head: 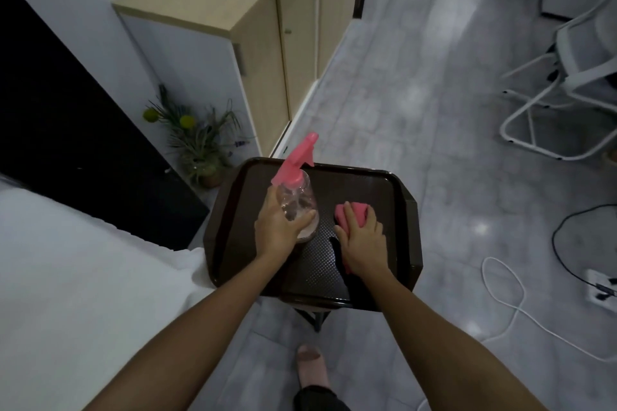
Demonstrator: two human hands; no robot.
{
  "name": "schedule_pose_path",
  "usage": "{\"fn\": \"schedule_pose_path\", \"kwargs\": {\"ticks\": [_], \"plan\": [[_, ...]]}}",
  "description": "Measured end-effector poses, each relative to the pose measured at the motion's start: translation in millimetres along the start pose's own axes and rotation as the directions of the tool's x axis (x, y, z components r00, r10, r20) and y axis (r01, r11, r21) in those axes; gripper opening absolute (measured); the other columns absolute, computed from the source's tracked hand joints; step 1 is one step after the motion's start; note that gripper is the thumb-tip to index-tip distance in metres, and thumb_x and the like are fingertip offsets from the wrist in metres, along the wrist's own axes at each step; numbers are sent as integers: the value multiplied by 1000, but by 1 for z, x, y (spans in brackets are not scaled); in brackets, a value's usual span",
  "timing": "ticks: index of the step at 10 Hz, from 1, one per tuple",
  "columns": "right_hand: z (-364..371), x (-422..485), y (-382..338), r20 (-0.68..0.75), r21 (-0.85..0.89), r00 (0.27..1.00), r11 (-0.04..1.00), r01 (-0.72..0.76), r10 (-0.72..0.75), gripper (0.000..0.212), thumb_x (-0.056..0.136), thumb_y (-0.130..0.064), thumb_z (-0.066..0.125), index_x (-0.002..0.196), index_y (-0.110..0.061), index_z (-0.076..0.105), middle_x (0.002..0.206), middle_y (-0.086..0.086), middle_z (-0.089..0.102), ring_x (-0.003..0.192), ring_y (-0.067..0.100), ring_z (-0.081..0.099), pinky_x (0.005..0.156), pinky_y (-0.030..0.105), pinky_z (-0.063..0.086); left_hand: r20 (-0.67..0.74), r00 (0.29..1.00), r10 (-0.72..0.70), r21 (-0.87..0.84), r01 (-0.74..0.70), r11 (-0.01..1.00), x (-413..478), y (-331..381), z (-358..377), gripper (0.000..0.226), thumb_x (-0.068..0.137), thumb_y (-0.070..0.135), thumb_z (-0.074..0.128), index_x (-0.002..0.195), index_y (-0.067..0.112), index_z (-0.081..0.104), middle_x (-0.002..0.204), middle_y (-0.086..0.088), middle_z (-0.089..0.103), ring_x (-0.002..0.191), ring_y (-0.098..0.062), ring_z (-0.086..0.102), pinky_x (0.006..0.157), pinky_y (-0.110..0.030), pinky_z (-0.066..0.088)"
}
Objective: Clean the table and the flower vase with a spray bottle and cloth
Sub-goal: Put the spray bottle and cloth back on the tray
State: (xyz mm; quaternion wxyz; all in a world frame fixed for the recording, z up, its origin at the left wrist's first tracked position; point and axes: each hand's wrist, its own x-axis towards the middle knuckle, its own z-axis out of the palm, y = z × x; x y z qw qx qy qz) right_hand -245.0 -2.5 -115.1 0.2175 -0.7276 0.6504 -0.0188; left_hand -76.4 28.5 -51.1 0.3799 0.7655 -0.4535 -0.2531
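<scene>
So the bottle (298,199) is being gripped by the left hand (277,229), fingers wrapped round its clear body, over the table (402,185). Just beside it, the cloth (356,210) is being pressed onto the tabletop by the right hand (363,245), fingers flat. The vase (207,173) is sitting on the floor, left of the table.

Two hands (277,227) (362,240), one spray bottle (297,197), one cloth (357,210), one table (367,190), one flower vase (209,175)

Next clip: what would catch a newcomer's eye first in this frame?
The pink-topped spray bottle stands out, gripped by the left hand on the dark table at centre. Beside it, the right hand presses a pink cloth onto the table. A vase of flowers sits on the floor at left.
</scene>
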Motion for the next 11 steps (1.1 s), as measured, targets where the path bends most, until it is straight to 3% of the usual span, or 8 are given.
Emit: {"fn": "schedule_pose_path", "kwargs": {"ticks": [1,2,3,5,6,8,10,11], "plan": [[-1,-4,5,-60,-172,998,985,-6,-4,67,92,-60,14,150,-29,13,159,15,4,143,37,16,112,55,18,11,1000,7,29,-7,1000,0,-3,0,71,68,39,81,127,20,45,117,0,63,103,-19,62,83,-33,50],[0,-7,16,-56,-326,985,935,138,-165,69,92,-56,15,150,-18,17,159,13,9,146,30,11,113,53,-2,30,1000,8,66,-10,998,1,-3,-2,77,69,42,79,132,21,42,121,-1,61,106,-22,61,86,-39,51],[1,-11,22,54,-313,955,903,293,-292,73,92,-57,-1,151,-16,12,160,7,8,146,24,1,115,49,-8,44,999,-3,71,0,997,0,-3,-2,81,70,45,77,137,22,37,126,0,59,111,-22,59,87,-39,50],[5,-12,23,176,-225,963,944,240,-203,81,88,-66,7,149,-17,-14,158,2,-15,142,18,-20,114,46,-11,152,985,-84,111,68,992,-16,-14,1,108,70,57,71,151,19,12,153,-5,34,137,-23,38,105,-48,40],[-5,-13,16,224,-218,958,949,228,-178,89,79,-72,-4,148,-17,-15,158,3,-16,145,20,-17,114,49,-10,209,970,-126,313,56,948,-30,-25,-1,97,86,44,62,152,7,2,161,-12,12,147,-25,14,118,-47,20],[0,-49,-13,123,-191,982,967,168,-146,64,100,-44,18,151,-13,-3,161,5,-5,147,19,-8,118,51,0,377,919,-113,611,-155,776,-65,-46,-44,87,92,52,45,152,9,0,162,-9,-9,148,-24,-9,118,-47,0],[5,-116,-80,41,-254,949,915,314,-314,61,97,-38,15,151,-9,10,160,7,6,148,22,3,117,51,8,348,929,-127,699,-167,695,-122,-77,-137,93,89,62,40,153,10,-2,162,-8,-7,149,-23,-6,117,-50,-3],[3,-146,-142,62,-249,883,849,465,-465,59,100,-34,24,151,-10,7,161,5,3,148,21,0,118,50,7,201,967,-157,754,-50,655,-153,-93,-194,85,92,60,33,153,10,0,162,-8,-6,149,-24,-6,117,-49,-3]]}}
